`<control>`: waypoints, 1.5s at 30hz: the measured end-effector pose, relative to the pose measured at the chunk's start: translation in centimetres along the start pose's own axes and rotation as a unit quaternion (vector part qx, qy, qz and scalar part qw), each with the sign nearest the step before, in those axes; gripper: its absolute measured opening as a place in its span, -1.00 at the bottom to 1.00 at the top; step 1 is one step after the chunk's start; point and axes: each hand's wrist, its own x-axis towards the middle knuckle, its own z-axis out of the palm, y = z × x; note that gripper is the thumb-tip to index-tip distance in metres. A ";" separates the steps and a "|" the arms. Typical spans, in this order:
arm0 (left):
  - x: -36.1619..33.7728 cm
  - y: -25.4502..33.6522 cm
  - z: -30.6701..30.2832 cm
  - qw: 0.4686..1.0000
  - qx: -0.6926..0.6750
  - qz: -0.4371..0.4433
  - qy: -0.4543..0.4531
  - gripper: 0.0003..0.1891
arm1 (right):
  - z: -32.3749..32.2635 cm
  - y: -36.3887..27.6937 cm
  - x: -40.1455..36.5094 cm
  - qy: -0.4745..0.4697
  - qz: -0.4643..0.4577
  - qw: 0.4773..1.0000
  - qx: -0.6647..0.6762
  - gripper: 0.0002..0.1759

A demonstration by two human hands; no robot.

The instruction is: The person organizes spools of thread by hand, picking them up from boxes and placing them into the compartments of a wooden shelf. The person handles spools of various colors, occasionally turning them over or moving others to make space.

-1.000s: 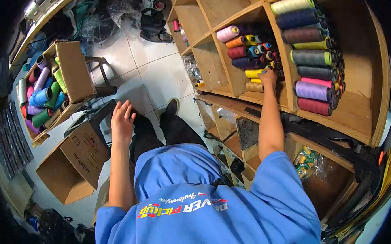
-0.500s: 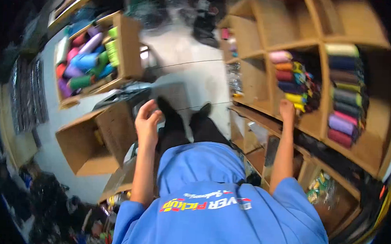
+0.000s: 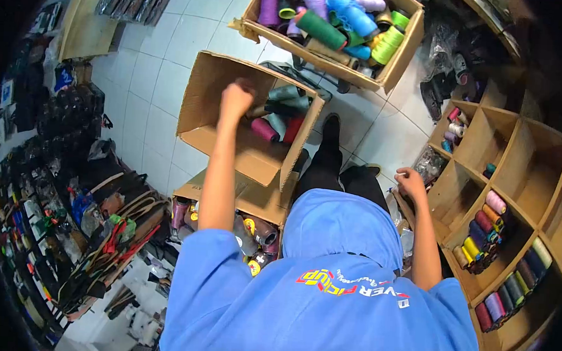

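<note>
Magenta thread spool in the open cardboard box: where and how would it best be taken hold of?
Probably around the middle of the magenta thread spool, from above through the opening of the cardboard box: it lies on its side, upper surface exposed, while a red spool sits close by its right end.

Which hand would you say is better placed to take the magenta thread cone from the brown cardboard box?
Probably the left hand: it is at the cardboard box, near the magenta cone, while the right hand is nearer the wooden cubbyhole shelf.
</note>
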 end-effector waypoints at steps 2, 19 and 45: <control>2.1 -1.5 4.1 0.978 0.140 -0.037 -0.152 -0.63 | -0.8 -0.5 1.4 0.009 -0.010 1.000 -0.006 -0.66; 3.7 -3.3 -0.2 0.882 -0.118 -0.113 -0.442 -0.58 | -1.0 -5.8 -1.9 -0.008 -0.023 0.997 -0.071 -0.58; 7.8 -22.7 18.1 0.784 0.390 0.447 -0.183 -0.48 | -7.0 -4.5 -9.6 0.191 0.016 0.960 0.203 -0.63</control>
